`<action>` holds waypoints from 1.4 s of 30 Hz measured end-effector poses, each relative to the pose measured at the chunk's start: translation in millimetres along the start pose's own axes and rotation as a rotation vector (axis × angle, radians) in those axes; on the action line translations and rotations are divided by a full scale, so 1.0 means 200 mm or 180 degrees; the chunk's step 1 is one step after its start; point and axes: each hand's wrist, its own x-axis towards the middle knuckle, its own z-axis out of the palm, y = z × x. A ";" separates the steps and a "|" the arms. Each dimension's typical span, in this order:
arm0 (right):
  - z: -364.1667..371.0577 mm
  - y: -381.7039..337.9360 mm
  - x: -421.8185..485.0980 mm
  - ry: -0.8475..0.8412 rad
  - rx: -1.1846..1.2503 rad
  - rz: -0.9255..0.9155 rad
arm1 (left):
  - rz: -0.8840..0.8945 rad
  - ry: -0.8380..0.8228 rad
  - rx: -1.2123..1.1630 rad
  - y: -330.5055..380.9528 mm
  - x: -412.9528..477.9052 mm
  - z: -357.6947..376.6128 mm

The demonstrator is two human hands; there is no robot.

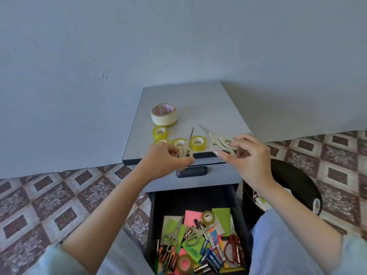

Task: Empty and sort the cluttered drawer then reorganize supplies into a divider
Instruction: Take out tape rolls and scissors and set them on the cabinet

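Sorting, early stage: left hand (pixel 164 158) grips pale scissors (pixel 186 148) and right hand (pixel 249 155) grips second scissors (pixel 217 141) above the cabinet top's (pixel 214 108) front edge, beside tape rolls (pixel 197 143); drawer (pixel 188 201) below appears mostly full, divider unseen.

A small grey laminate cabinet top (pixel 208 108) with a dark front edge carries only tape. A wide cream masking-tape roll (pixel 164 114) lies flat near the left edge, resting on a yellow roll (pixel 171 124) of which only the rim shows. Just in front of the cream roll lies a small yellow clear-tape roll (pixel 160 132). Three more small yellow rolls (pixel 197 143) line the front edge, running to the cream roll's right.
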 end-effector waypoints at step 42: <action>0.15 0.53 0.36 -0.0429 -0.1019 0.0869 | 0.0350 0.1690 0.0259 -0.08 0.95 0.00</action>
